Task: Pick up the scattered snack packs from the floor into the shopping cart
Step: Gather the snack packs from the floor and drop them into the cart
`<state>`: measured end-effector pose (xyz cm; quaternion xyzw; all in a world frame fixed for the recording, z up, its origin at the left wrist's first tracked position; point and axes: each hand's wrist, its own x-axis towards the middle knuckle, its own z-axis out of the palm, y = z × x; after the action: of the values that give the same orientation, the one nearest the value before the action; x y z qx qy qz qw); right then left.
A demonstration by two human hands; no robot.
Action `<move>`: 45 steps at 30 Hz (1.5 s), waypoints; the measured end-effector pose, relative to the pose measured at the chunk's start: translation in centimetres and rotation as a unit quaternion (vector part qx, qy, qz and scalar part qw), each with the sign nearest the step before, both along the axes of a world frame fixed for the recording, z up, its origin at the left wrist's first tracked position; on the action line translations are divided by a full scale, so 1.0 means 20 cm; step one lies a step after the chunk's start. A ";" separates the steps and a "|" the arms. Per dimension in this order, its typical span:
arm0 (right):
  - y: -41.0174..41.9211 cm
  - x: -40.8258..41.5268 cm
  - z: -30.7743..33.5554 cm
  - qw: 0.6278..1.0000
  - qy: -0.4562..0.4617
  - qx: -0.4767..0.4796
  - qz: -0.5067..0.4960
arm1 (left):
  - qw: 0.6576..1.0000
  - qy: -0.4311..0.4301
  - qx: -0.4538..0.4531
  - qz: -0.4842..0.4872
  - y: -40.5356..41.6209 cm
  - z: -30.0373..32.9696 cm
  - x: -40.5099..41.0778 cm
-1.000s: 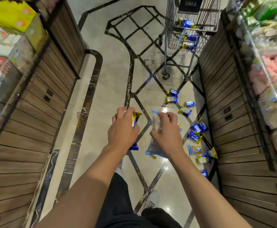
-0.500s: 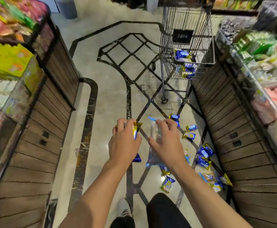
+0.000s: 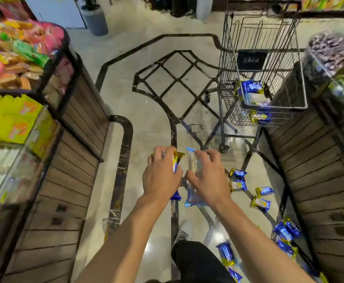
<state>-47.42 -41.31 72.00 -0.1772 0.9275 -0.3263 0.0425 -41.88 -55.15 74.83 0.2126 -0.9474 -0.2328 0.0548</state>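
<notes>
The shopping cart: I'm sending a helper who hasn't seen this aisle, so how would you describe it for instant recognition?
Look up the tiled aisle, ahead and to the right of the person's hands. The shopping cart is a grey wire basket on wheels beside the right-hand wooden display. Unlike the shelving around it, it is see-through mesh, carries a small dark sign, and already holds blue-and-gold snack packs.

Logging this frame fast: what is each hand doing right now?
Left hand: closed on a blue and gold snack pack.
Right hand: fingers curled on a clear blue-edged pack.

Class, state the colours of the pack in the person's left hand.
Blue and gold pack in the left hand; head view.
</notes>
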 end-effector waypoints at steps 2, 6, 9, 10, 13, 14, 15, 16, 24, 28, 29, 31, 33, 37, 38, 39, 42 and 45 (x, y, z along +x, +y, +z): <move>-0.08 -0.21 0.01 1.000 -0.010 0.004 0.006 | 1.000 -0.004 -0.007 0.003 -0.07 0.02 -0.22; -0.21 -0.62 0.06 1.000 -0.013 0.019 0.006 | 1.000 -0.003 -0.011 -0.008 -0.21 0.05 -0.62; -0.30 -0.89 0.07 1.000 -0.003 0.016 -0.003 | 1.000 0.001 -0.006 -0.016 -0.31 0.04 -0.92; -0.33 -0.99 0.06 1.000 -0.002 0.015 -0.008 | 1.000 0.002 -0.004 -0.020 -0.34 0.03 -1.02; -0.42 -1.28 0.02 0.999 -0.006 0.012 -0.030 | 0.999 0.001 0.014 -0.039 -0.44 -0.02 -1.35; -0.44 -1.38 0.01 0.999 -0.006 0.014 -0.040 | 0.999 0.003 0.022 -0.046 -0.47 -0.03 -1.47; -0.47 -1.48 0.00 0.998 -0.007 0.017 -0.052 | 0.998 0.004 0.029 -0.056 -0.50 -0.04 -1.58; -0.49 -1.59 0.00 0.998 -0.006 0.021 -0.066 | 0.997 0.004 0.034 -0.068 -0.54 -0.05 -1.70; -0.58 -2.34 0.06 0.980 -0.014 0.050 -0.192 | 0.981 -0.011 0.043 -0.187 -0.67 -0.02 -2.64; -0.56 -2.63 0.06 0.971 -0.018 0.031 -0.238 | 0.972 -0.012 0.029 -0.233 -0.61 0.01 -3.01; -0.54 -2.72 0.05 0.967 -0.020 0.029 -0.251 | 0.969 -0.014 0.030 -0.244 -0.58 0.00 -3.12; -0.50 -2.89 0.01 0.961 -0.025 0.027 -0.273 | 0.964 -0.022 0.029 -0.262 -0.53 -0.03 -3.32; -0.44 -3.06 -0.02 0.957 -0.024 0.022 -0.287 | 0.961 -0.028 0.024 -0.274 -0.47 -0.04 -3.50; -0.28 -3.38 -0.09 0.947 -0.039 -0.008 -0.317 | 0.949 -0.043 0.002 -0.311 -0.31 -0.06 -3.85; -0.25 -3.44 -0.10 0.947 -0.040 -0.007 -0.320 | 0.946 -0.046 -0.001 -0.320 -0.27 -0.07 -3.94; -0.22 -3.50 -0.10 0.947 -0.040 -0.004 -0.319 | 0.943 -0.048 -0.002 -0.328 -0.23 -0.07 -4.02; -0.12 -3.66 -0.10 0.940 -0.051 0.005 -0.337 | 0.932 -0.049 -0.005 -0.360 -0.09 -0.07 -4.23; -0.03 -3.78 -0.13 0.926 -0.061 -0.004 -0.373 | 0.913 -0.053 -0.012 -0.403 0.03 -0.10 -4.41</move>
<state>-122.93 -41.95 69.35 0.2019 0.9210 -0.3323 -0.0264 -130.10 -54.53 72.80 -0.1762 -0.9568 -0.2125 -0.0914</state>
